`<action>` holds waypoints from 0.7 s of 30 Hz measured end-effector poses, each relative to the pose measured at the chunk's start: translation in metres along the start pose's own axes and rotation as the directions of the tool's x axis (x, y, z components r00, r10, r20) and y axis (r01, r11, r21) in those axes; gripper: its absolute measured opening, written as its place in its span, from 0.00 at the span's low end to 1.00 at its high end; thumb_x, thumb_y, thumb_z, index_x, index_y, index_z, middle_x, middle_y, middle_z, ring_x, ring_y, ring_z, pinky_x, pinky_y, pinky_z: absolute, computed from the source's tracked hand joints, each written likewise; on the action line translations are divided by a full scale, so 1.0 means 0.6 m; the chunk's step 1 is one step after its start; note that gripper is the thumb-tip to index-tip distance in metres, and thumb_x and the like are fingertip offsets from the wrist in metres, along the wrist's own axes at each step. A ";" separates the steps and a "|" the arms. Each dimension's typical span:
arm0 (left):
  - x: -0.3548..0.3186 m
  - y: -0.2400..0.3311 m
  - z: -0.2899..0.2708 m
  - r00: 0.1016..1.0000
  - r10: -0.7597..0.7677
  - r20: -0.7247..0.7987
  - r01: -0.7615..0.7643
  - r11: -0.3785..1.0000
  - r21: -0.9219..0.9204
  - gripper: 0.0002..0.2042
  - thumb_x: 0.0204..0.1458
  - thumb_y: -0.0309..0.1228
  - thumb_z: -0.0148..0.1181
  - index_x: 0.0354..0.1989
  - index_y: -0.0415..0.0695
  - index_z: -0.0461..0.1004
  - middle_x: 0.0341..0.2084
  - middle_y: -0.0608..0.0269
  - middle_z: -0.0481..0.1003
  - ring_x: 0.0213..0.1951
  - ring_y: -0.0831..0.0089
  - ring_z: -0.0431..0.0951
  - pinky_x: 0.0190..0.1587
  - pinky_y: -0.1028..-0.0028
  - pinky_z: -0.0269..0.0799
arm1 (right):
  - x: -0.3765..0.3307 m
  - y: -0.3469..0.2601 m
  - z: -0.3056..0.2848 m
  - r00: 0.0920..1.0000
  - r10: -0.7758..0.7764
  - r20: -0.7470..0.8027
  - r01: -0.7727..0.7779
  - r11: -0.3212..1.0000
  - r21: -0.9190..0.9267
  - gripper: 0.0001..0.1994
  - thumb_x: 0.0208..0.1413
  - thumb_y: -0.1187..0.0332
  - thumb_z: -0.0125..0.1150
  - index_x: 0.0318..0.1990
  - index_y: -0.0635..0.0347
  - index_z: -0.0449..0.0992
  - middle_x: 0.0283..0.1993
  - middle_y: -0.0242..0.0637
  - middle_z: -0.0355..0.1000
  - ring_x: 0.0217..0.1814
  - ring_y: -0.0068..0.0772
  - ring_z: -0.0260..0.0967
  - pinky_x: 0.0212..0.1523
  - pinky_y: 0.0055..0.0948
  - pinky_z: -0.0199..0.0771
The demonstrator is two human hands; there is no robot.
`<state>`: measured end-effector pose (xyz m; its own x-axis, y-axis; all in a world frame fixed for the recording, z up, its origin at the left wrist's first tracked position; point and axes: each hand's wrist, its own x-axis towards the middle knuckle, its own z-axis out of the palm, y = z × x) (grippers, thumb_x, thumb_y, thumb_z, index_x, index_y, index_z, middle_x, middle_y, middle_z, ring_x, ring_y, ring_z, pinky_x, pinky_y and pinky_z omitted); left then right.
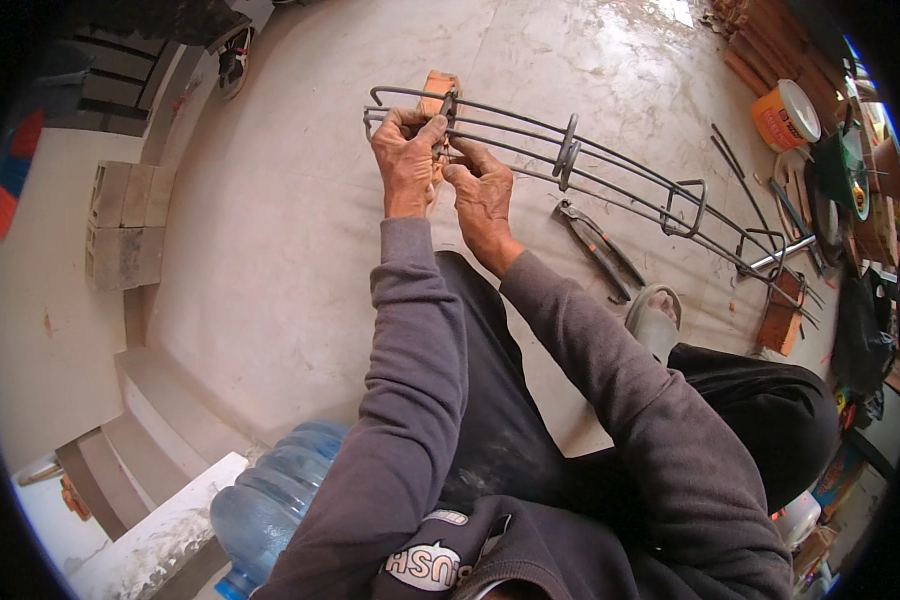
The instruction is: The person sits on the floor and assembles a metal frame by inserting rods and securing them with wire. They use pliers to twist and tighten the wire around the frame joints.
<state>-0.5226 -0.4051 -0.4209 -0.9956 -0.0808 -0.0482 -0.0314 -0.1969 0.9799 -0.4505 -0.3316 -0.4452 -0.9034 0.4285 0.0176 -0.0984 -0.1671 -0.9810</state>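
A long rebar cage [625,160] of thin steel rods with square stirrups slants across the floor. Its left end rests over an orange brick [438,84], its right end on another brick [781,318]. My left hand [407,160] is closed around the rods and a stirrup at the left end. Close beside it, my right hand [485,195] has thumb and fingers pinched together under the same stirrup; what they hold is too small and partly hidden. A pair of end-cutting pincers [600,250] with black and orange handles lies on the floor below the cage.
Loose rods [738,165] and a metal tube [782,256] lie at the right, near an orange and white bucket [785,115]. Concrete blocks [127,222] stand left. A blue water bottle [270,500] sits by my left arm. My sandalled foot [656,318] is near the pincers.
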 end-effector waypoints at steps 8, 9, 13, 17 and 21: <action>0.002 -0.011 -0.002 0.999 0.032 0.005 -0.032 0.999 -0.020 0.10 0.47 0.20 0.70 0.34 0.39 0.73 0.25 0.62 0.77 0.21 0.82 0.73 0.20 0.84 0.65 | 0.025 0.020 -0.020 0.975 -0.178 0.132 0.218 0.871 -0.440 0.18 0.48 0.75 0.53 0.48 0.60 0.81 0.39 0.50 0.79 0.40 0.48 0.78 0.45 0.38 0.75; 0.002 -0.015 -0.003 0.999 0.034 0.005 -0.034 0.999 -0.021 0.10 0.47 0.20 0.70 0.34 0.39 0.73 0.25 0.62 0.77 0.21 0.81 0.74 0.20 0.84 0.66 | 0.029 0.018 -0.024 0.968 -0.194 0.159 0.248 0.835 -0.492 0.18 0.48 0.75 0.53 0.47 0.60 0.81 0.39 0.49 0.79 0.40 0.49 0.78 0.45 0.39 0.75; 0.004 -0.023 -0.003 1.000 0.030 0.000 -0.030 0.999 -0.030 0.10 0.48 0.20 0.70 0.34 0.39 0.73 0.26 0.61 0.78 0.22 0.81 0.75 0.21 0.83 0.68 | 0.040 0.005 -0.030 0.953 -0.218 0.212 0.298 0.806 -0.512 0.16 0.47 0.74 0.53 0.44 0.60 0.82 0.37 0.50 0.78 0.38 0.50 0.77 0.44 0.41 0.75; 0.007 -0.027 -0.012 1.000 0.028 0.010 -0.027 0.998 -0.048 0.09 0.49 0.20 0.69 0.35 0.39 0.73 0.27 0.60 0.78 0.25 0.79 0.76 0.24 0.81 0.72 | 0.048 -0.043 -0.024 0.980 -0.036 0.198 0.135 0.849 -0.511 0.14 0.46 0.75 0.53 0.38 0.62 0.83 0.34 0.53 0.78 0.36 0.53 0.77 0.41 0.42 0.75; 0.002 -0.023 -0.005 1.000 0.018 -0.005 -0.019 0.996 -0.093 0.08 0.49 0.20 0.69 0.34 0.38 0.74 0.28 0.63 0.77 0.26 0.80 0.74 0.27 0.80 0.71 | 0.065 -0.066 -0.025 0.969 0.137 0.206 -0.040 0.910 -0.413 0.13 0.45 0.75 0.52 0.34 0.66 0.83 0.29 0.57 0.76 0.31 0.51 0.77 0.36 0.39 0.76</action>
<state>-0.5228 -0.4056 -0.4353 -0.9955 -0.0897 -0.0315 -0.0046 -0.2850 0.9585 -0.4758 -0.2951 -0.4084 -0.9749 0.2090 -0.0772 0.1193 0.1970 -0.9731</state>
